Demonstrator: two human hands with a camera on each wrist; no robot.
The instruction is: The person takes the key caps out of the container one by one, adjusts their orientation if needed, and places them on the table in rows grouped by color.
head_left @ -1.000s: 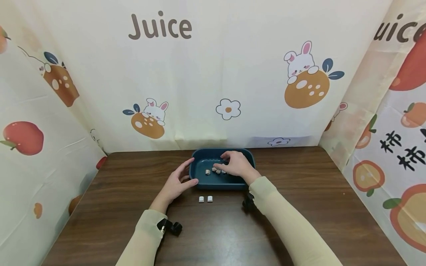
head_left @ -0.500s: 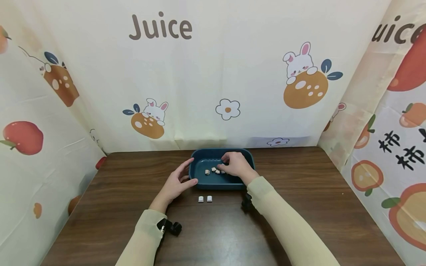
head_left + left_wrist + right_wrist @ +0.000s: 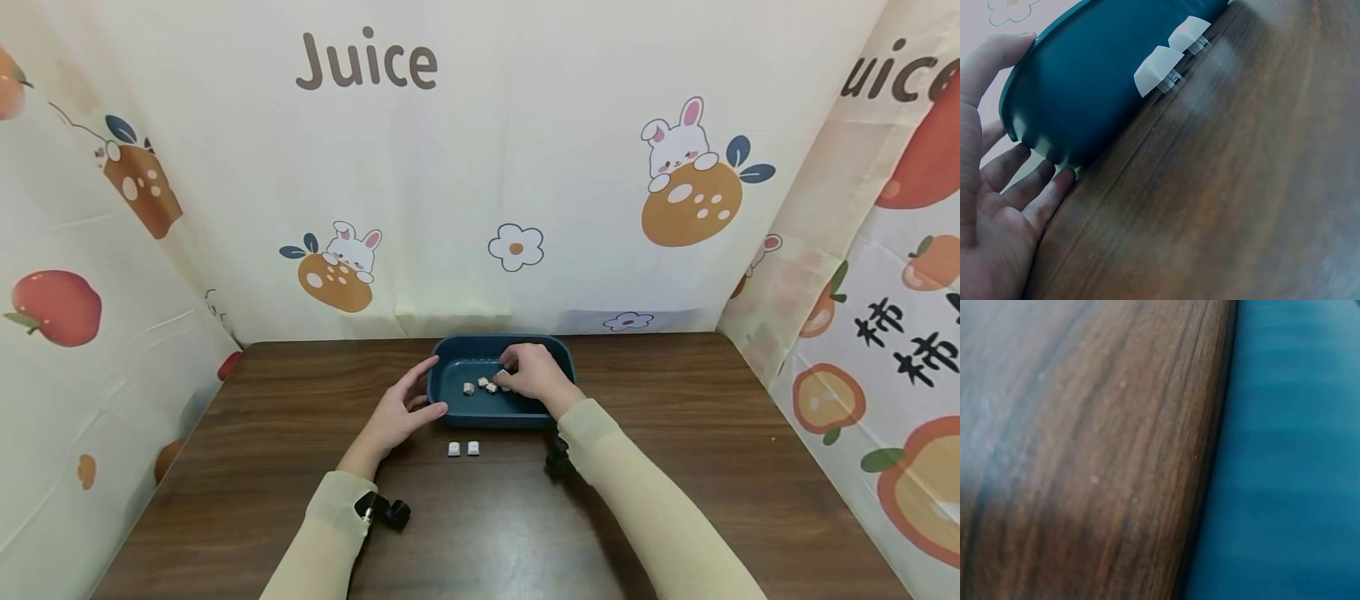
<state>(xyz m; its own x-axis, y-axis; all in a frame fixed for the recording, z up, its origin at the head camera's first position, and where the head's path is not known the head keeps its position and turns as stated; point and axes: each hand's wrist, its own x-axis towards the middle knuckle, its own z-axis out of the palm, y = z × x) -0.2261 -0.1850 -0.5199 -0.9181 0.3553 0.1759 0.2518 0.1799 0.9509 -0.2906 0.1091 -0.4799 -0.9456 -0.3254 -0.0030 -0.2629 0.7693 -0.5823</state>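
A dark blue-green tray stands on the table, holding several small pale keycaps. My left hand spans its left end; in the left wrist view the fingertips touch the outer wall and the upper finger reaches the rim. Inside the tray, my right hand has thumb and fingers bent around a white keycap, largely covered by the hand. Two white keycaps sit on clear switches in front of the tray. The right hand is outside the right wrist view.
The brown wooden table carries the tray near its back edge. Behind it hangs a printed curtain, and more printed cloth closes in both sides. Each wrist wears a black camera, the left one close over the tabletop.
My right thumb has drawn in toward the fingers, narrowing the gap between them inside the tray. The left hand, the tray and the two keycaps in front have stayed put.
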